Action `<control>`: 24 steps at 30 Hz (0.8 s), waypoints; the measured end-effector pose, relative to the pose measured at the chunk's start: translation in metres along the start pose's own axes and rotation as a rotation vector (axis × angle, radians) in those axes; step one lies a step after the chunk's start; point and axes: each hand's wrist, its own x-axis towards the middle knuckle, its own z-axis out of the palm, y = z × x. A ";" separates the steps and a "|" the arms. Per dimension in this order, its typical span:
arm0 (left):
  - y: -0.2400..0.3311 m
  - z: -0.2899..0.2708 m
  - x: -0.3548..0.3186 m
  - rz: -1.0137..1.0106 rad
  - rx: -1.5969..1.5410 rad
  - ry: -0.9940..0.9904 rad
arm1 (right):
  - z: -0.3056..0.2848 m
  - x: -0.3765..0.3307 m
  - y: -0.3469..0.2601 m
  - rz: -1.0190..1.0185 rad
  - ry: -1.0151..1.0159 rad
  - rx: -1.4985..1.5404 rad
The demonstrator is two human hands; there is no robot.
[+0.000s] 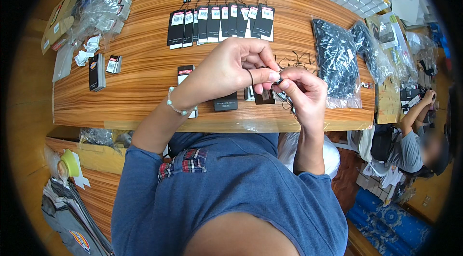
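Pinching a small dark cord piece [278,81] above the table [144,24]

Fingers of the left hand [234,65] and right hand [307,92] close on it together. A black tag [265,97] shows just below; beyond, corded tags [215,22] lie in a row, left of a plastic bag [336,60].

Wood-grain table [120,106] — strung tags [215,24], filled plastic bag [336,58], card stack [97,72]

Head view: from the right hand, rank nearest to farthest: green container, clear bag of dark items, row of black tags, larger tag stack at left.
From the right hand:
1. Clear bag of dark items: just right.
2. Row of black tags: ahead, leftward.
3. Larger tag stack: table's left side.
4. Green container: lower left.
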 end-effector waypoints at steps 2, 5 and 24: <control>0.001 0.000 0.000 -0.016 -0.003 -0.007 | -0.001 0.000 0.000 0.014 -0.012 -0.013; -0.002 -0.002 0.002 -0.033 -0.003 -0.027 | -0.007 0.002 0.004 0.033 -0.070 -0.007; -0.032 -0.001 0.024 0.017 -0.284 -0.050 | -0.022 0.035 0.018 0.065 0.144 0.987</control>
